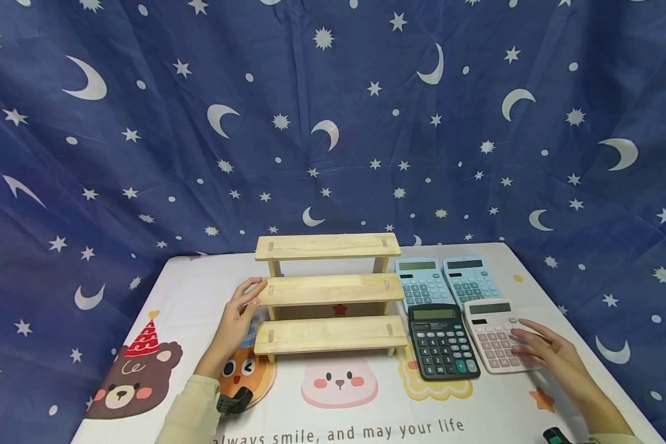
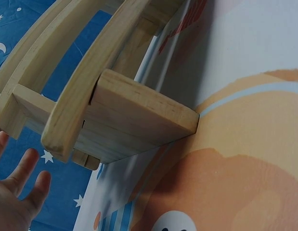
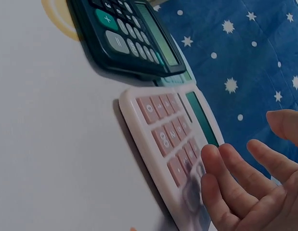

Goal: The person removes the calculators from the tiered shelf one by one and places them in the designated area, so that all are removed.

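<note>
A three-tier wooden step shelf (image 1: 333, 290) stands on the table. My left hand (image 1: 238, 317) is at its left side, fingers spread and fairly straight by the end of the middle tier; whether a fingertip touches the wood I cannot tell. The left wrist view shows these fingers (image 2: 28, 166) beside the shelf's end (image 2: 139, 113). At the right edge of a pink-and-white calculator (image 1: 496, 336) hovers my right hand (image 1: 552, 351), its fingers loosely bent and gripping nothing. In the right wrist view the fingertips (image 3: 211, 156) are close over that calculator's keys (image 3: 168, 137).
Left of the pink calculator lies a black calculator (image 1: 443, 342). Two light blue calculators, one (image 1: 424, 283) behind the black and one (image 1: 468, 280) behind the pink, lie farther back. A starry blue curtain (image 1: 333, 123) hangs behind the white printed tablecloth (image 1: 411, 416).
</note>
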`<state>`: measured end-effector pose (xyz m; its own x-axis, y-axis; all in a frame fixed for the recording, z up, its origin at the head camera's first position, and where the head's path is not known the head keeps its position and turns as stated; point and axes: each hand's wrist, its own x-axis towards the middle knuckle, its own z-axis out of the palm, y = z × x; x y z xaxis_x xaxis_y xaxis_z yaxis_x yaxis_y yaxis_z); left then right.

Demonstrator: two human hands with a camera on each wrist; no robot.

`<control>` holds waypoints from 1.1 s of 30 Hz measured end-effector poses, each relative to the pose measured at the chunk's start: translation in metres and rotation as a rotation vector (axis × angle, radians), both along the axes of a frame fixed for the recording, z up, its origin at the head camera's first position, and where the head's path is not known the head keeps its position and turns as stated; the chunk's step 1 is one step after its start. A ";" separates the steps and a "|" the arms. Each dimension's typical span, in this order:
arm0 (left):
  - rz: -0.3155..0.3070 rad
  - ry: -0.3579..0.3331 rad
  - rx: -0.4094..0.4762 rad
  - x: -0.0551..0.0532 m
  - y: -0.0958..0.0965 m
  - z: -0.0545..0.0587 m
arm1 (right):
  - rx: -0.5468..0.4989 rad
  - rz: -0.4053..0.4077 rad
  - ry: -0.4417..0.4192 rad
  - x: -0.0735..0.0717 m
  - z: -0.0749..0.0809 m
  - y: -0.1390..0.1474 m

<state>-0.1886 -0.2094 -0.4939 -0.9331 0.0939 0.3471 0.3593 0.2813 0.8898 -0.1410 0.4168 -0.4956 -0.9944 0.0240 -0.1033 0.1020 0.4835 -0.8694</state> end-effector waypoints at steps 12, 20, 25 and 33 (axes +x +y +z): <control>-0.001 0.032 0.021 -0.001 0.000 0.000 | -0.009 0.031 0.128 -0.007 0.005 -0.025; 0.008 0.049 0.036 -0.003 0.001 -0.001 | 0.002 0.035 0.179 -0.010 0.007 -0.040; 0.018 0.058 0.014 -0.002 0.002 -0.001 | 0.011 0.038 0.178 -0.012 0.005 -0.047; 0.049 0.038 -0.051 0.002 0.004 0.005 | -0.017 0.064 0.250 -0.016 0.005 -0.058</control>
<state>-0.1867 -0.2055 -0.4891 -0.9234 0.0667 0.3780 0.3768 0.3443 0.8599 -0.1565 0.3588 -0.4908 -0.9884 -0.0394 0.1465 -0.1479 0.4675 -0.8715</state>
